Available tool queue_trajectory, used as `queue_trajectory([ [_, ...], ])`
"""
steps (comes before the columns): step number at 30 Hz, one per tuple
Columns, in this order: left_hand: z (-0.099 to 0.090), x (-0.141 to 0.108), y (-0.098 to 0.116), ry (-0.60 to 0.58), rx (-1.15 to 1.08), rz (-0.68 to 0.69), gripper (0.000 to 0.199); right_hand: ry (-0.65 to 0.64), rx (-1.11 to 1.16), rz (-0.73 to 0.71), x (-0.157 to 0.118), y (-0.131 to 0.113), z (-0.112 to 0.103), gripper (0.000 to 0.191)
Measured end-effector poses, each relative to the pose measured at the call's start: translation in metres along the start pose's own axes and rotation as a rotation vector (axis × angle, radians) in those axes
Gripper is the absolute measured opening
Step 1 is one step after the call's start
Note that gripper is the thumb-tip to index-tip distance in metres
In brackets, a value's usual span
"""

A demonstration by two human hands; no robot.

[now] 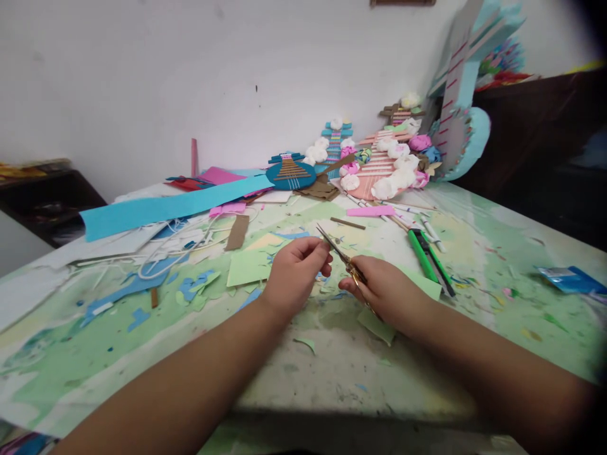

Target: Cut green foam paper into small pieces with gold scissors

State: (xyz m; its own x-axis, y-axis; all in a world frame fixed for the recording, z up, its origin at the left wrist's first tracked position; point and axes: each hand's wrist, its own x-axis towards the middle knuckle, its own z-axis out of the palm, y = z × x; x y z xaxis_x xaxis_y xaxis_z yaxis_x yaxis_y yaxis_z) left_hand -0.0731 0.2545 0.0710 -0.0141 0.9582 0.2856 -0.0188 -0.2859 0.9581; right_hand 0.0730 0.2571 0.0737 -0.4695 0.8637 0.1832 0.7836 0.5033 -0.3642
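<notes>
My right hand [382, 287] is closed round the gold handles of a pair of scissors [345, 256]. The dark blades point up and to the left, close to the fingers of my left hand [298, 268]. Those left fingers are pinched together, and whatever is between them is too small or hidden to make out. Just left of that hand lies a light green sheet of paper [249, 266]. A smaller green piece [377, 327] rests below my right hand, and a curled green scrap [305, 344] is nearer the table's front edge.
A green utility knife [423, 256] lies right of my right hand. Blue paper scraps [137, 287] and white cord [152, 268] spread over the left. Paper-made instruments [290, 174] with crumpled paper flowers [396, 177] stand along the wall. A blue packet [571, 279] is at the right.
</notes>
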Motion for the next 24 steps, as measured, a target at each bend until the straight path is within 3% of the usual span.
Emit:
queue_trajectory([
  [4, -0.001, -0.001, 0.002, 0.005, 0.068, 0.033, 0.018, -0.003, -0.036, -0.017, -0.001, 0.001, -0.001, 0.027],
  [15, 0.001, -0.004, 0.006, 0.022, -0.083, 0.003, 0.016, 0.062, 0.076, -0.001, -0.004, 0.0, 0.004, 0.033],
  [18, 0.002, -0.003, 0.004, 0.013, -0.148, -0.038, 0.017, 0.125, 0.227, 0.051, -0.003, 0.001, 0.007, 0.037],
  [21, 0.003, -0.001, 0.0, -0.017, -0.21, -0.098, 0.034, 0.183, 0.502, 0.077, -0.001, 0.005, 0.011, 0.041],
  [24, 0.004, 0.0, -0.004, -0.055, -0.246, -0.193, 0.031, 0.187, 0.739, 0.071, 0.002, 0.01, 0.015, 0.043],
])
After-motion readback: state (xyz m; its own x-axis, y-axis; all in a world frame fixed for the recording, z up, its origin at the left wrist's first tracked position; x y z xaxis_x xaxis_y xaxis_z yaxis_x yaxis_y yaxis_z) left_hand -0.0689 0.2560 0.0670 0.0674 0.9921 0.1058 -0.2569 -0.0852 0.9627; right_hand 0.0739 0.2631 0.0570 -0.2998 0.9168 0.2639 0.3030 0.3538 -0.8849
